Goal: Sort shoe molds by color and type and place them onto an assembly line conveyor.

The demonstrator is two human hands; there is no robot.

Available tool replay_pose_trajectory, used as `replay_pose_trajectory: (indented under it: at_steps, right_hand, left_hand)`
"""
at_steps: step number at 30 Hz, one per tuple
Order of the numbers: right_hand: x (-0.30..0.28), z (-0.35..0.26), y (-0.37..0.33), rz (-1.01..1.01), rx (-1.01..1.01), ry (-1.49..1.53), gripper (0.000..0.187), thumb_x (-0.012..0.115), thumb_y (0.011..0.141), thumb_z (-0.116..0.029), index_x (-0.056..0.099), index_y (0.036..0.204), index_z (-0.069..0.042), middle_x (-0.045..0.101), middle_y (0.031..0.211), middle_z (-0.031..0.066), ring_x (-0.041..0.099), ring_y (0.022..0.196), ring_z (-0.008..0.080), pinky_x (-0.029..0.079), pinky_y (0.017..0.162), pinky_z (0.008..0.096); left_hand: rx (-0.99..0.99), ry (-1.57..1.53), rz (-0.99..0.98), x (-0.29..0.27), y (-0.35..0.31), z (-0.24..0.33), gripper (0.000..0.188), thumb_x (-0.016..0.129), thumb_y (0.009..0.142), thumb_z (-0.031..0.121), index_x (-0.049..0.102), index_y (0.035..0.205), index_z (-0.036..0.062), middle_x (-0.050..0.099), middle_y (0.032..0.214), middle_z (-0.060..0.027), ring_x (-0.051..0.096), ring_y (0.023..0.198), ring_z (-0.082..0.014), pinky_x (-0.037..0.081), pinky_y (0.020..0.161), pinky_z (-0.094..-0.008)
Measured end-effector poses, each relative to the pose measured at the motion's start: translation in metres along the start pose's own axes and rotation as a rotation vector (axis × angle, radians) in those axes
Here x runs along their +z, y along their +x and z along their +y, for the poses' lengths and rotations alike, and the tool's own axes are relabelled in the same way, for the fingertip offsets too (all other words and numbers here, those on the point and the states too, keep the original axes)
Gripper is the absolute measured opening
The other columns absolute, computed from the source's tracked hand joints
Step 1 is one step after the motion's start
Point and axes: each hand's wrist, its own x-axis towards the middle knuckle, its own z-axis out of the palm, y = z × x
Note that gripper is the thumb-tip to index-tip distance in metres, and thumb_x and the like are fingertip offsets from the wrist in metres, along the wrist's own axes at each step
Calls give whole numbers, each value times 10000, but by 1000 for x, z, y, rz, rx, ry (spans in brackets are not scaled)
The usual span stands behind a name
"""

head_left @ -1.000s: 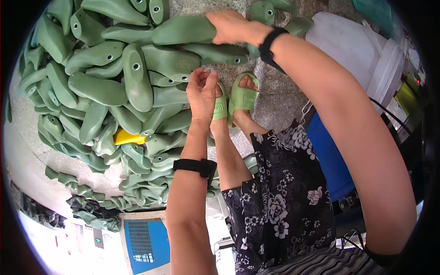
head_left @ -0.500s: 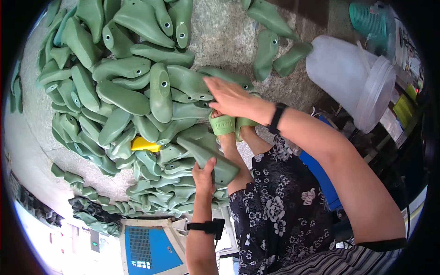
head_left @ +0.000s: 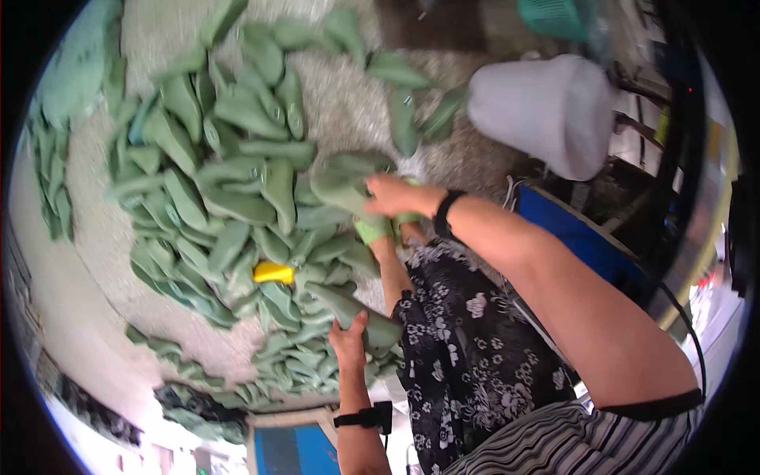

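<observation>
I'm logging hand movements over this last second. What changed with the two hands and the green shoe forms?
The left hand dropped from beside the foot to grip a green form at the pile's near edge. The right hand drew back from the far forms to one near the sandal. The yellow piece stayed put.

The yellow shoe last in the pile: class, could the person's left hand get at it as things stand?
Probably yes. The yellow shoe last lies uncovered on top of the green shoe lasts, just beyond the left hand, with nothing between them.
</observation>
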Motion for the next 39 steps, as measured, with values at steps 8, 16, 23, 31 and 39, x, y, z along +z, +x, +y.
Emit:
replay_pose_trajectory:
  at_steps: [8,16,23,31,39]
  right_hand:
    - [-165,-83,-292,-53,106,505,301,609,700,-175,558,750,117,572,620,180,621,594,284,475,516,405]
    - [-211,-122,-540,262,-51,700,354,600,752,-222,554,814,124,584,650,176,614,528,251,507,472,352]
    - [-198,-107,-700,622,-50,1103,423,618,773,-251,543,866,155,595,692,200,635,549,251,524,485,341]
    - [-233,-59,-777,1092,359,869,427,580,805,-266,538,886,151,626,756,272,659,640,331,543,589,385]
    - [-240,-16,-737,1111,518,278,439,572,839,-342,578,883,94,633,791,272,634,788,407,506,727,464]
  left_hand:
    - [258,496,-125,31,-144,121,748,753,699,169,369,1267,-130,542,1153,-198,549,1001,-279,443,902,-395]
    - [386,853,-598,136,-271,207,542,732,664,53,489,1129,-83,608,989,-126,586,839,-235,479,777,-350]
    - [407,1124,-983,268,-415,202,443,722,690,151,594,1061,-54,639,937,-85,594,794,-180,476,750,-316]
    - [977,1771,-907,492,-456,116,566,720,728,356,578,1114,-33,663,936,-164,647,861,-261,494,772,-356]
    - [1476,1697,-780,563,-433,10,558,471,891,305,344,1349,13,385,1355,-270,414,1207,-422,359,981,-457]
